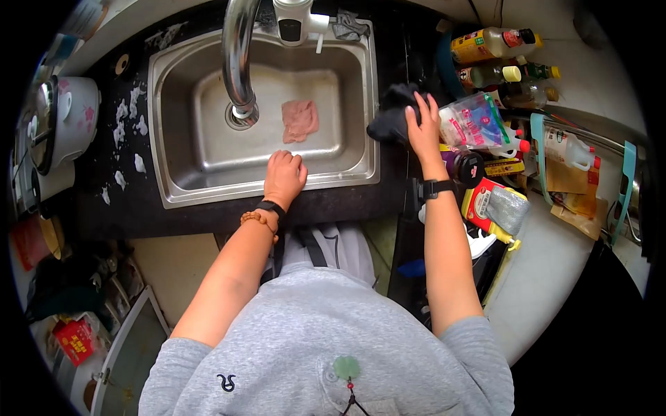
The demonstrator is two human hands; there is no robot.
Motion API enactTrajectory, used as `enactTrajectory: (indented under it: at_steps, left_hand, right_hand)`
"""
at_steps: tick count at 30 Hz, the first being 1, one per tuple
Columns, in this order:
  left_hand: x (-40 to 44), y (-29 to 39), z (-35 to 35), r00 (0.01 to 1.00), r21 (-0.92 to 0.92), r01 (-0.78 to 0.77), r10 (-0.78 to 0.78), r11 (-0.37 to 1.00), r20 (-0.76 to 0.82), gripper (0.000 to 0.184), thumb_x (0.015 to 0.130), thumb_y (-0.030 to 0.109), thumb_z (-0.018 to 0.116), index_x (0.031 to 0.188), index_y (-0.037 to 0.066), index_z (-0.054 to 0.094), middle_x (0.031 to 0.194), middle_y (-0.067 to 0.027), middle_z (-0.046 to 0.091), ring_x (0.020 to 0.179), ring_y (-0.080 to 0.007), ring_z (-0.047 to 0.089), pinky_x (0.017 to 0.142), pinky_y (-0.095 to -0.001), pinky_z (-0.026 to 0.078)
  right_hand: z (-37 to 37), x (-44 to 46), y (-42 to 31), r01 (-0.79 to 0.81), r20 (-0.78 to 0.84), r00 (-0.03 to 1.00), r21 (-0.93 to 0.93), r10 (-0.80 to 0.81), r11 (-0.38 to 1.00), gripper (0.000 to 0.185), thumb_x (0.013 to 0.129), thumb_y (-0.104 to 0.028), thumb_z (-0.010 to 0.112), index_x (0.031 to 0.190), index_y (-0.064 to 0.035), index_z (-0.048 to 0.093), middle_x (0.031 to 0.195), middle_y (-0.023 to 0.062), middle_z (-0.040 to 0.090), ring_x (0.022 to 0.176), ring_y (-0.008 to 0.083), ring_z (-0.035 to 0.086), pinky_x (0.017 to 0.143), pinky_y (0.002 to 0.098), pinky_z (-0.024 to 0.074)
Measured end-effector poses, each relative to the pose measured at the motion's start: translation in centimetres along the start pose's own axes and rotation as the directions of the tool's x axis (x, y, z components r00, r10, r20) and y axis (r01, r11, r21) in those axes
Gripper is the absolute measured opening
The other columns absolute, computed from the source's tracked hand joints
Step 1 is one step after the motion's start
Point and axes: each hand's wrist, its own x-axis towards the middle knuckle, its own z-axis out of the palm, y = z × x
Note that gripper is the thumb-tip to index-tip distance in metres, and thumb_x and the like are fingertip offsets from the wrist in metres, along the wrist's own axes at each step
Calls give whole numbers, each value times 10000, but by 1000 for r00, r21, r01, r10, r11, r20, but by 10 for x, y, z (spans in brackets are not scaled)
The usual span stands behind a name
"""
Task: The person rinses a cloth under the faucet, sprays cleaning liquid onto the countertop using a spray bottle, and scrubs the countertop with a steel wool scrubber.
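My left hand (285, 178) rests on the front rim of the steel sink (270, 185), its fingers curled; whether anything is under them is hidden. Right of the sink, my right hand (424, 130) has its fingers on a bunched black cloth (393, 114), which lies on the dark counter against the sink's right rim. A crumpled pink cloth (300, 120) lies on the sink floor, beyond my left hand. Above the drain arches the chrome faucet (238, 62).
White foam (139, 163) dots the counter left of the sink, near a white pot (75, 114). Bottles (489, 43), a plastic packet (473, 123) and a dark-lidded jar (466, 168) crowd the right side. A grey rag (349, 26) lies at the sink's back right corner.
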Motion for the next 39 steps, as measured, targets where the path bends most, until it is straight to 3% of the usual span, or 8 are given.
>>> enactTrajectory:
  at_steps: [2,11,14,16,20,26,36,39]
  left_hand:
    - [1,0,0,1000,14,-2,2,1000,3,83,790,103,648,770,28,617,801,-137,611,908,-335,592,946,-459,461]
    - [1,-1,3,1000,14,-7,6,1000,6,85,797,110,652,769,38,616,795,-120,604,907,-324,591,933,-462,465]
    - [1,1,2,1000,11,-14,14,1000,-2,81,793,108,652,770,39,618,800,-128,605,908,-333,590,930,-459,465]
    - [5,1,3,1000,16,-3,2,1000,11,79,789,106,652,775,35,623,808,-138,605,908,-345,589,921,-458,464]
    - [1,1,0,1000,21,-5,5,1000,16,99,787,120,651,753,31,624,795,-144,613,892,-352,593,897,-466,470]
    - [0,-2,1,999,5,9,-9,1000,45,97,790,114,649,766,28,614,808,-142,616,911,-348,595,909,-470,466]
    - [3,-2,-3,1000,12,-5,5,1000,-15,87,770,114,659,779,36,621,841,-131,622,931,-324,595,937,-438,470]
    - [3,-2,-3,1000,6,5,-5,1000,-9,84,768,114,661,782,38,626,849,-134,626,944,-325,595,956,-440,464]
  right_hand:
    - [29,8,7,65,154,986,9,-66,998,567,982,-325,587,1504,-162,435,1625,219,224,1455,442,259,1194,482,228]
    - [42,-57,-25,62,129,991,-231,-32,971,407,718,-185,690,1111,-88,646,1388,167,490,1313,400,412,1009,560,397]
    - [42,-81,-59,51,103,994,-109,-40,993,331,698,-81,684,1024,-56,634,1306,162,538,1253,394,455,1020,496,411]
    - [44,-75,-84,85,151,983,147,-107,986,267,713,-52,678,975,-38,630,1168,126,614,1140,368,542,984,445,449]
    - [62,-67,-149,209,55,973,220,-225,953,308,723,-66,684,1025,-43,631,1229,125,598,1167,350,540,967,447,459]
    - [93,-61,-110,51,329,937,189,-113,981,462,758,-166,739,1201,-84,637,1374,173,549,1312,368,472,1026,481,428]
    - [121,168,-82,219,-19,975,-40,-220,975,623,803,-99,678,1405,-115,518,1440,199,486,1274,422,487,1051,498,441]
    - [136,190,-75,162,-21,985,-199,-169,967,448,786,-90,680,1232,-105,649,1271,151,620,1182,361,554,1008,483,444]
